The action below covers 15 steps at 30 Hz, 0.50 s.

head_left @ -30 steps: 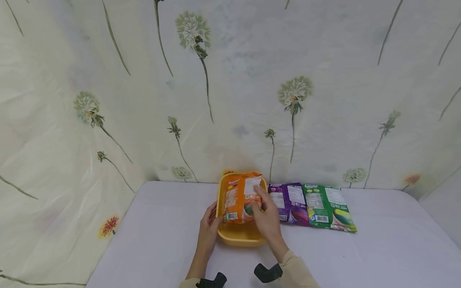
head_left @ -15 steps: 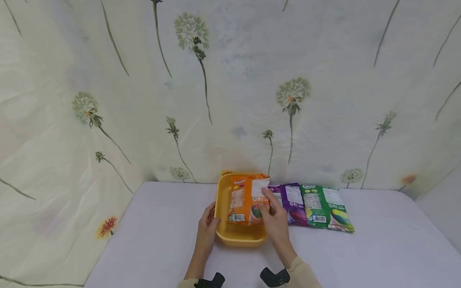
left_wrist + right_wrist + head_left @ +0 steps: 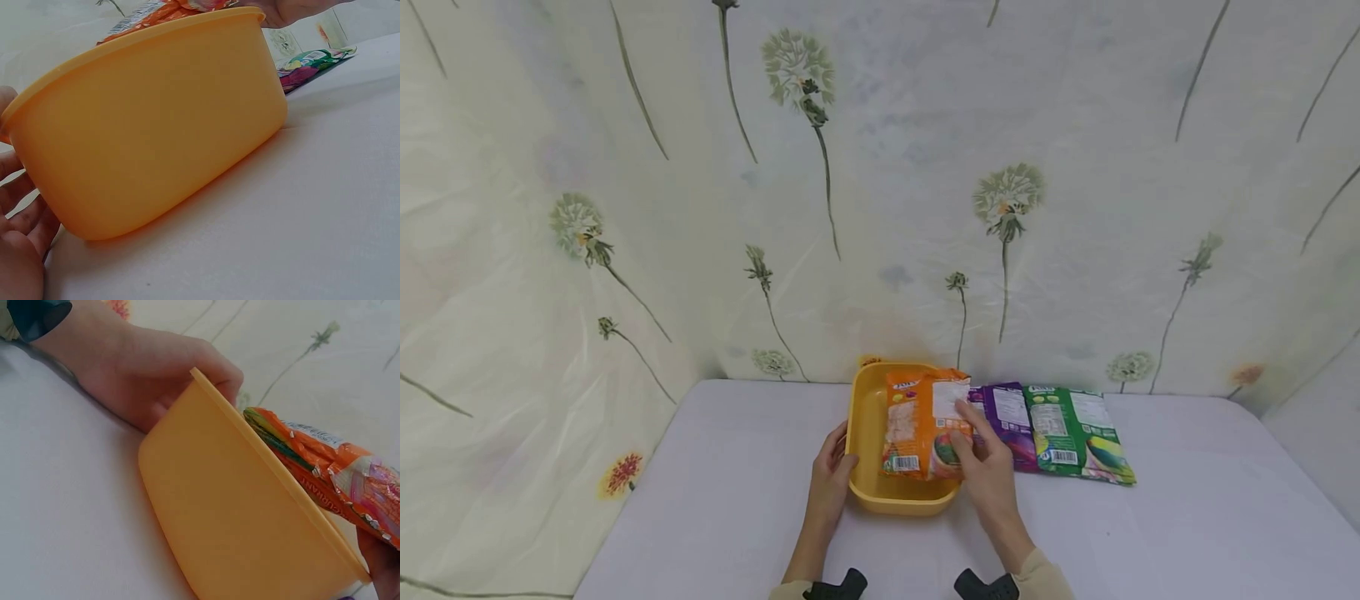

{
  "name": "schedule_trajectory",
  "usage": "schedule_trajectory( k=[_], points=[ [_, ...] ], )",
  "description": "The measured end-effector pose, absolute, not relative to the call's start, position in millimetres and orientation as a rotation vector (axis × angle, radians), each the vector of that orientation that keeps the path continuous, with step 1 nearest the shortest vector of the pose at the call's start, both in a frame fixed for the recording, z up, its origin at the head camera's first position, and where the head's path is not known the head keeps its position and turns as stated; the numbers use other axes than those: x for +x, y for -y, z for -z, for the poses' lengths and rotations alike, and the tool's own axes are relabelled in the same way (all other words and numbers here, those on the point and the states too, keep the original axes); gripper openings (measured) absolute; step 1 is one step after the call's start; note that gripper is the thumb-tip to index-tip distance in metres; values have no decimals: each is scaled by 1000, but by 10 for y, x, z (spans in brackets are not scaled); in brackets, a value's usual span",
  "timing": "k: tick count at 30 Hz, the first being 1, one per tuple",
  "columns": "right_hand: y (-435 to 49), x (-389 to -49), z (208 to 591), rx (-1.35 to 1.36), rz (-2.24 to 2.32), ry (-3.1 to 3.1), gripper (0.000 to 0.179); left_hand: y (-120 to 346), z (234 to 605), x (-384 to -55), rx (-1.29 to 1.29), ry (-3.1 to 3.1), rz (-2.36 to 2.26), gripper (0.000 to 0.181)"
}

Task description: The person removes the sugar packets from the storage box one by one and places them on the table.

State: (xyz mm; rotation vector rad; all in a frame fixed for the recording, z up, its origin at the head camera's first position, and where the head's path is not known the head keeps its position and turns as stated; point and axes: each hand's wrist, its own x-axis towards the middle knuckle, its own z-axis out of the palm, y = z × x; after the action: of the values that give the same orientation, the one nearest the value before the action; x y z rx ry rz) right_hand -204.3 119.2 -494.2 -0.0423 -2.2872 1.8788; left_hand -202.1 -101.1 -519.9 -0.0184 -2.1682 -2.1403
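Note:
A yellow plastic tub (image 3: pixel 868 492) stands on the table. My left hand (image 3: pixel 829 487) holds its left side, thumb at the rim and fingers along the outer wall, as the left wrist view shows on the tub wall (image 3: pixel 150 125). An orange snack packet (image 3: pixel 913 425) is tilted over the tub's mouth. My right hand (image 3: pixel 991 479) pinches the packet's right edge, thumb on the printed face. In the right wrist view the packet (image 3: pixel 337 465) sits above the rim, and only part of the right hand (image 3: pixel 379 562) shows. The tub's inside appears only partly.
Right of the tub lie a purple packet (image 3: pixel 1009 417), partly hidden by my right hand, and a green packet (image 3: pixel 1078 433). A flower-printed sheet (image 3: pixel 880 208) hangs behind the white table (image 3: pixel 737 483).
The orange packet and my right hand have moved rightward and slightly toward me, uncovering more of the tub's left interior. My left hand stays at the tub's left side.

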Motion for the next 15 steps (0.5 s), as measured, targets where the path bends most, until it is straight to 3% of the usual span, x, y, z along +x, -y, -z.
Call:
schedule_trajectory(
  k=[15],
  points=[
    [-1342, -1965, 4980, -209, -2015, 2208, 45, 1003, 5182, -2008, -12, 2172, 2122, 51]
  ],
)
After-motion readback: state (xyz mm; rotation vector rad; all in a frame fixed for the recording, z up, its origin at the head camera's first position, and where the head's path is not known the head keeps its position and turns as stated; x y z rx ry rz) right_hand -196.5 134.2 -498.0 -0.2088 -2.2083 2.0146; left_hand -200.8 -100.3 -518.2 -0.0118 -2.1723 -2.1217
